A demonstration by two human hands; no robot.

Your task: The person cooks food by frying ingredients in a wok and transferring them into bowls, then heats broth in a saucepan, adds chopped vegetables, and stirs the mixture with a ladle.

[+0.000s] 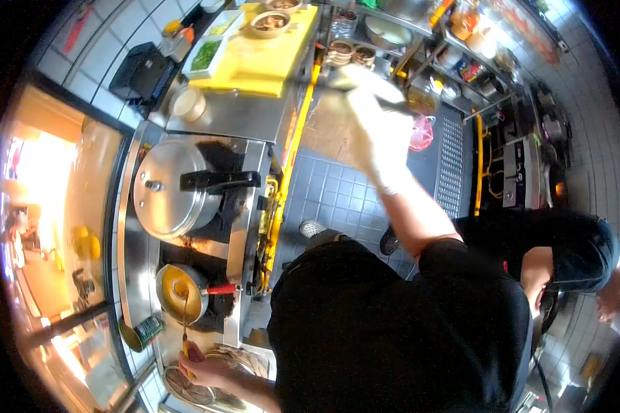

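The left hand grips a long yellow-handled metal ladle, its bowl in the orange-brown liquid inside a round silver pan with a red handle. Beside the pan sits a large silver lidded pot with a black handle. The right hand, washed out by glare, is raised over the grey tiled floor, beside a blurred dark strip.

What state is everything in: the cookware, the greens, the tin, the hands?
Large pot lid: on.
Red-handled pan: uncovered, containing orange-brown liquid.
Ladle: dipped in the pan.
Left hand: closed on the ladle.
Right hand: outstretched; grip too blurred to tell.
Chopped greens: uncovered, in a tray.
Tin: tilted.
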